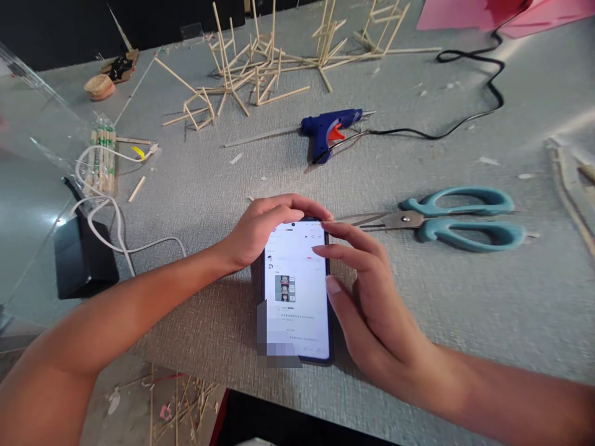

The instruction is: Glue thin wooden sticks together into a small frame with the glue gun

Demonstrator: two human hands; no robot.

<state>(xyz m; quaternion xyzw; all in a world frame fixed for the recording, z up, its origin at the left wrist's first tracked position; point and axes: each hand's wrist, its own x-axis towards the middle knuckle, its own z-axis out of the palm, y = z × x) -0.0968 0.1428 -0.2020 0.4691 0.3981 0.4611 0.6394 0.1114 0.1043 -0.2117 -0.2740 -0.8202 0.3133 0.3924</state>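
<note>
A phone (300,272) with a lit white screen lies flat near the front edge of the grey table (465,297). My left hand (264,226) curls over the phone's top left corner, fingers bent around its upper edge. My right hand (372,310) rests along the phone's right side, fingers stretched and apart, the forefinger hovering over the upper screen and the thumb near the right edge. Teal-handled scissors (446,220) lie just right of the phone, blades pointing toward it.
A blue glue gun (328,130) with a black cable (469,93) lies behind the phone. Wooden stick frames (260,68) cover the far table. At left are a bundle of sticks (103,162), a white cable (116,229) and a black box (83,260). Pink paper (488,15) sits far right.
</note>
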